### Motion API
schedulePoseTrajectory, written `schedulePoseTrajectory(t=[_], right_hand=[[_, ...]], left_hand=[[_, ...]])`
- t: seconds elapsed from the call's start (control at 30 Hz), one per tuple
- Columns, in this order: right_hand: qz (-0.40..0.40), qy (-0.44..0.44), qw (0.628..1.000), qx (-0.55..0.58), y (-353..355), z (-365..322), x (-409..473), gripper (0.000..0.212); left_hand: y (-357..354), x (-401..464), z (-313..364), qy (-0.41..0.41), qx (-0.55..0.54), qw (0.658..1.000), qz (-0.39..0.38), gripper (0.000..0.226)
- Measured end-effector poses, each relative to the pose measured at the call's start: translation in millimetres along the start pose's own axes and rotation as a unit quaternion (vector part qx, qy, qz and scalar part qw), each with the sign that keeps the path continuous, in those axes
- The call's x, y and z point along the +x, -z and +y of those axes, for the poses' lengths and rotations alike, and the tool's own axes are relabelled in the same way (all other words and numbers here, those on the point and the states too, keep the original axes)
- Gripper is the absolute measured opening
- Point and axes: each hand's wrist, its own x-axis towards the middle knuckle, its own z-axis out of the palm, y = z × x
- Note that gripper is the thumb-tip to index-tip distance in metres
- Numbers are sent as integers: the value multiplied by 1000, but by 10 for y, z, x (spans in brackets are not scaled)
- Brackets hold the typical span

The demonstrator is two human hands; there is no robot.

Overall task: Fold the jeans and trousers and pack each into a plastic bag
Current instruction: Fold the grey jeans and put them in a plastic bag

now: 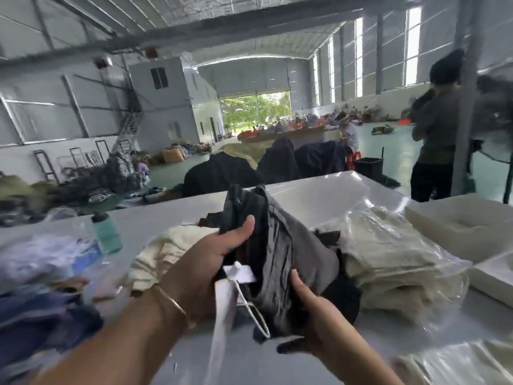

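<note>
Trousers (280,251), dark grey and bunched, are held above the counter (172,212), long axis running away from the camera. Left hand (211,262) grips one side; right hand (313,309) clasps the near end.

A big garment warehouse or packing hall: a high metal roof (172,15) on steel trusses, corrugated walls (41,107), a wide open door (255,112), a green floor (388,140) with clothes piles (111,173), workers (344,129) at long tables (291,134), and bagged garments (388,259) on a white table (172,209).
</note>
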Motion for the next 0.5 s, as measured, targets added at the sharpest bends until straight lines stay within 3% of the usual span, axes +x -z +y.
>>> schedulePoseTrajectory(t=[0.07,0.13,0.23,0.27,0.3,0.37,0.43,0.5], right_hand=[[85,-1,979,-183,-6,49,-256,63],[94,44,973,-207,17,59,-449,66],[-92,25,992,-85,-67,-61,-819,67],[-156,20,983,-99,-122,-61,-918,59],[-170,32,972,-157,-168,-8,-988,57],[-104,80,920,-368,-182,171,-984,67],[-24,139,827,-544,-144,288,-937,39],[48,123,788,-602,-10,280,-919,19]], left_hand=[[-172,-339,-129,41,-127,991,7,55],[-279,-517,-241,60,-171,983,40,52],[-339,-740,-360,80,-177,977,84,34],[-347,-821,-394,84,-167,979,83,33],[-347,-902,-403,86,-152,982,77,33],[-283,-1059,-344,83,-117,988,61,31],[-111,-1191,-189,66,-50,996,42,29],[115,-1303,-2,43,112,991,60,25]])
